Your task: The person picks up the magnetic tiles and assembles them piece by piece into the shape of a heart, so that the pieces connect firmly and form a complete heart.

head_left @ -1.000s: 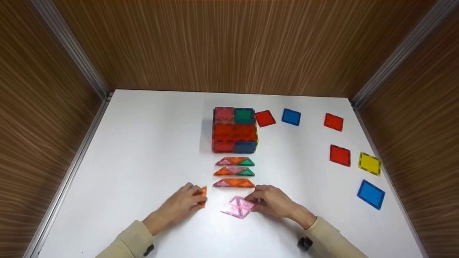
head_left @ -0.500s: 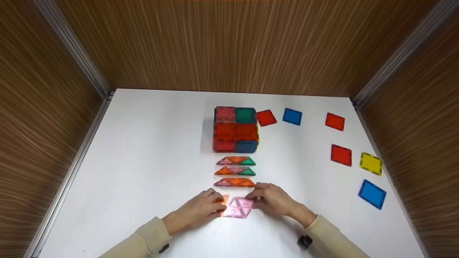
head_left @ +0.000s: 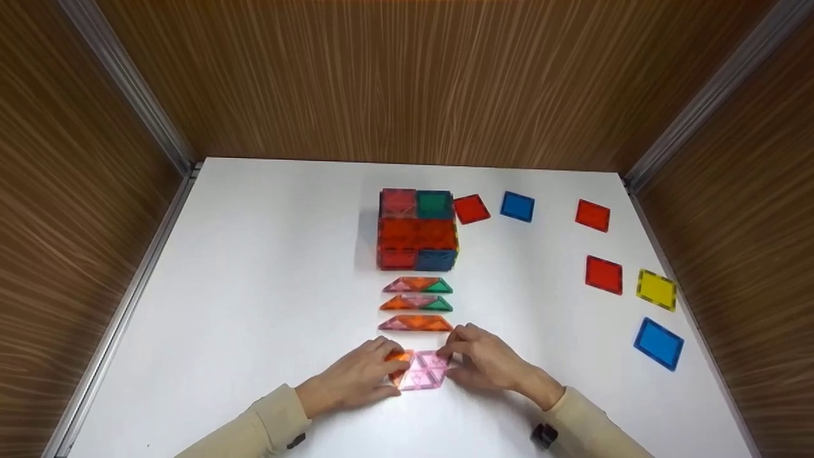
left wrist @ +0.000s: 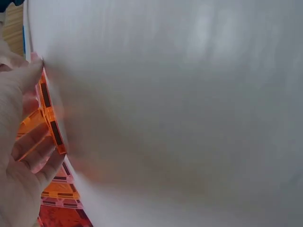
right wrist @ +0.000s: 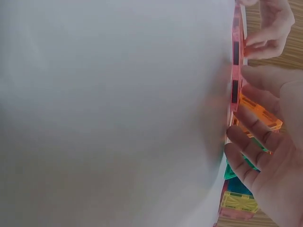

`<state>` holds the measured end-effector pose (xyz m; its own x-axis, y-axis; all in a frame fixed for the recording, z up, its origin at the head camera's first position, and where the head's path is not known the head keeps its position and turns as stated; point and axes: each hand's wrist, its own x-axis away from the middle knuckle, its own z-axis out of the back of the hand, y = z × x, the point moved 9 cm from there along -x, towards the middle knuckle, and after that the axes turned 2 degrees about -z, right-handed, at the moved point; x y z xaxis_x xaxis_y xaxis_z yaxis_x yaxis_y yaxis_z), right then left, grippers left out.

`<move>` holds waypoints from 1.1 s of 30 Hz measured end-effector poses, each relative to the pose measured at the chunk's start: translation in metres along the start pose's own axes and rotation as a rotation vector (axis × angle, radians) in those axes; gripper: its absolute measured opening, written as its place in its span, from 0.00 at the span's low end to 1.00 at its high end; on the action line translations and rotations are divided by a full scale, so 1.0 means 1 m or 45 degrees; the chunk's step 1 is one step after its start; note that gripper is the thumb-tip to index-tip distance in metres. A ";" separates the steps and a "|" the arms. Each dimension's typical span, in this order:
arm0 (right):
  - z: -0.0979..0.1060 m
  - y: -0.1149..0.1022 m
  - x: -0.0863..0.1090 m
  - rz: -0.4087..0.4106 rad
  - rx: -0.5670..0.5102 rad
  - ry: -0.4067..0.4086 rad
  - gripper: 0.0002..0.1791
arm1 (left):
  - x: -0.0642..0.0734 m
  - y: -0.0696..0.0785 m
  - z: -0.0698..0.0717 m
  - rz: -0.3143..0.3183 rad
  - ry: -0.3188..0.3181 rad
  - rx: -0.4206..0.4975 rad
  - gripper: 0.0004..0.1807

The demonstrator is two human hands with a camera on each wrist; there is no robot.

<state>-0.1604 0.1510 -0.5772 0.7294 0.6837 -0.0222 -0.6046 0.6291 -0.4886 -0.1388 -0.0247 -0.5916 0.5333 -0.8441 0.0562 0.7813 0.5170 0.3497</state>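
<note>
Low in the middle of the head view, pink triangular magnetic tiles (head_left: 422, 380) lie joined in a flat panel. An orange magnetic tile (head_left: 397, 375) sits against the panel's left side. My left hand (head_left: 356, 376) grips the orange tile; in the left wrist view, thumb and fingers are at opposite ends of its orange edge (left wrist: 51, 113). My right hand (head_left: 486, 360) pinches the panel's right end, with thumb and fingers about the pink edge (right wrist: 235, 71) in the right wrist view. The hands partly cover both pieces.
Three slanted-end strips of triangular tiles, the nearest an orange and pink strip (head_left: 416, 324), lie in a row beyond the panel. Behind them stands a box of coloured tiles (head_left: 418, 232). Loose squares, including a yellow tile (head_left: 657, 290) and a blue tile (head_left: 659, 343), lie to the right.
My left hand has moved right, bringing the orange tile up to the pink panel. The panel has turned slightly and now lies straighter. My right hand has stayed nearly in place.
</note>
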 end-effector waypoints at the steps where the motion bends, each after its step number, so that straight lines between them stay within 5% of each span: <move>1: 0.000 -0.001 0.001 0.007 0.002 0.005 0.16 | -0.001 0.001 0.000 -0.005 0.008 -0.014 0.26; 12: -0.007 -0.004 -0.001 0.014 0.097 -0.041 0.29 | -0.008 0.006 0.003 -0.091 0.073 -0.116 0.20; 19: -0.005 -0.009 -0.003 0.057 0.159 0.002 0.26 | -0.005 0.012 0.009 -0.187 0.145 -0.247 0.18; 29: 0.001 -0.006 0.002 0.061 0.069 0.050 0.19 | 0.002 0.006 0.021 -0.218 0.231 -0.005 0.17; 33: 0.004 -0.007 0.002 0.060 0.065 0.076 0.18 | 0.001 0.001 0.024 -0.172 0.249 0.081 0.17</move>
<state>-0.1560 0.1501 -0.5700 0.7167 0.6907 -0.0967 -0.6530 0.6159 -0.4408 -0.1458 -0.0286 -0.5688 0.4826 -0.8581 -0.1752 0.8313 0.3859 0.3999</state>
